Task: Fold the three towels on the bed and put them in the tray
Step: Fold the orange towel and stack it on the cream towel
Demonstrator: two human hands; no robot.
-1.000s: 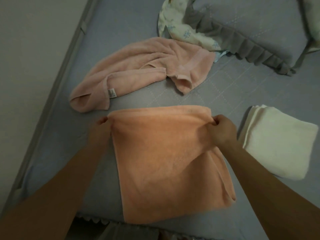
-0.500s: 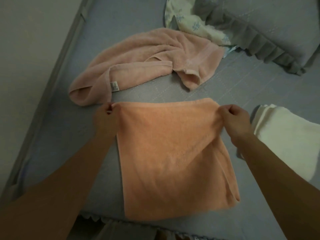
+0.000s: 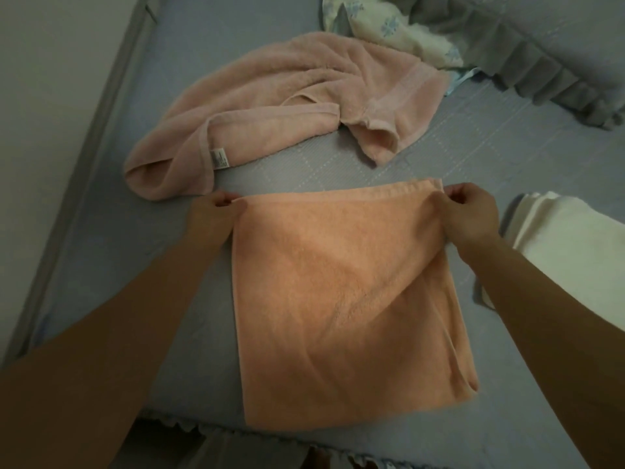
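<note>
Orange towel [image 3: 345,299] spread flat in the middle of the bed [image 3: 473,157], doubled over, layered edges showing along its right side and near-right corner. Far edge pulled taut between two hands: left hand [image 3: 211,218] pinched shut on the far-left corner, right hand [image 3: 471,218] pinched shut on the far-right corner, a diagonal crease running down from that right grip. Near edge lying close to the frilled foot of the bed. Just beyond, apart from the orange one, pink towel [image 3: 287,110] lying crumpled and unfolded, white care label [image 3: 220,159] turned up near its left end. Off to the right, just beside the right wrist, white towel [image 3: 568,252] folded into a neat stack, cut off by the frame edge. Farther back, floral cloth [image 3: 399,32] bunched against a grey ruffled pillow [image 3: 541,45] at the top right. Pale wall [image 3: 50,96] along the bed's left side.
</note>
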